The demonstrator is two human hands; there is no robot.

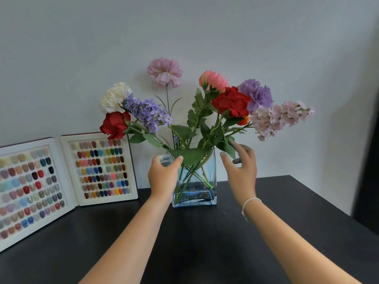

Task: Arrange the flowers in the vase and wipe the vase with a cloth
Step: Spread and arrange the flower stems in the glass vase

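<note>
Fingers (164, 158) of left hand (163, 177) curled on rim of clear rectangular glass vase (202, 189); right hand (243, 171) fingers spread apart, beside green leaves.
Vase stood mid-table on dark tabletop (205, 238); mixed artificial flowers (231, 101) held within; open nail-colour swatch book (67, 177) propped far left.

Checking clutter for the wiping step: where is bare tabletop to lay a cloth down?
Bare dark table lies right of the glass vase toward the far corner, and in front between the forearms. Left is crowded: the open nail-colour display sits close beside the left hand.
</note>
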